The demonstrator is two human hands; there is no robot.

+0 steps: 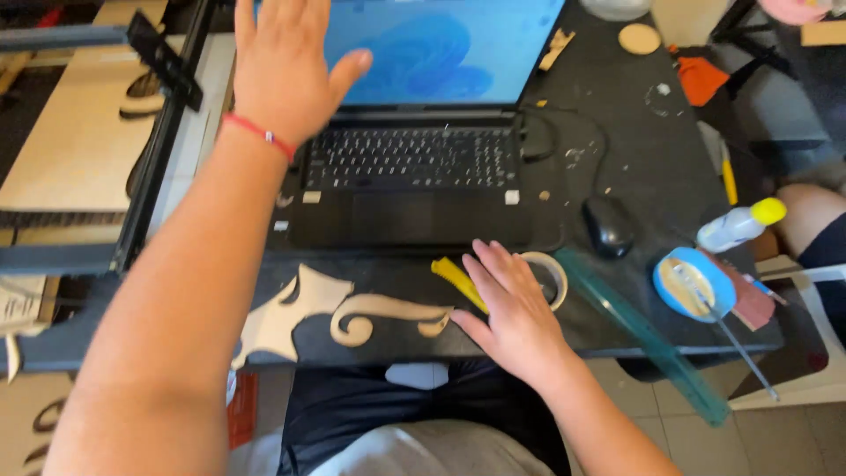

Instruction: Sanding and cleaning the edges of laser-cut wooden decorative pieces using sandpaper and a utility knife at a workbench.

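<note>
The right hand [515, 308] lies open on the yellow cutter [456, 280] and tape roll [553, 273]; the left hand [286, 70] hovers open at eleven o'clock, before the laptop [414, 167].

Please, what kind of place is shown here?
Probably a small craft or laser-cutting workshop: curly wooden cut-outs lie on the black desk, a flat-bed cutting machine holds a plywood sheet, and a laptop stands beside it.

One head-worn view looks steeply down, close over the desk [634, 159] (laptop [414, 176] ahead).
</note>
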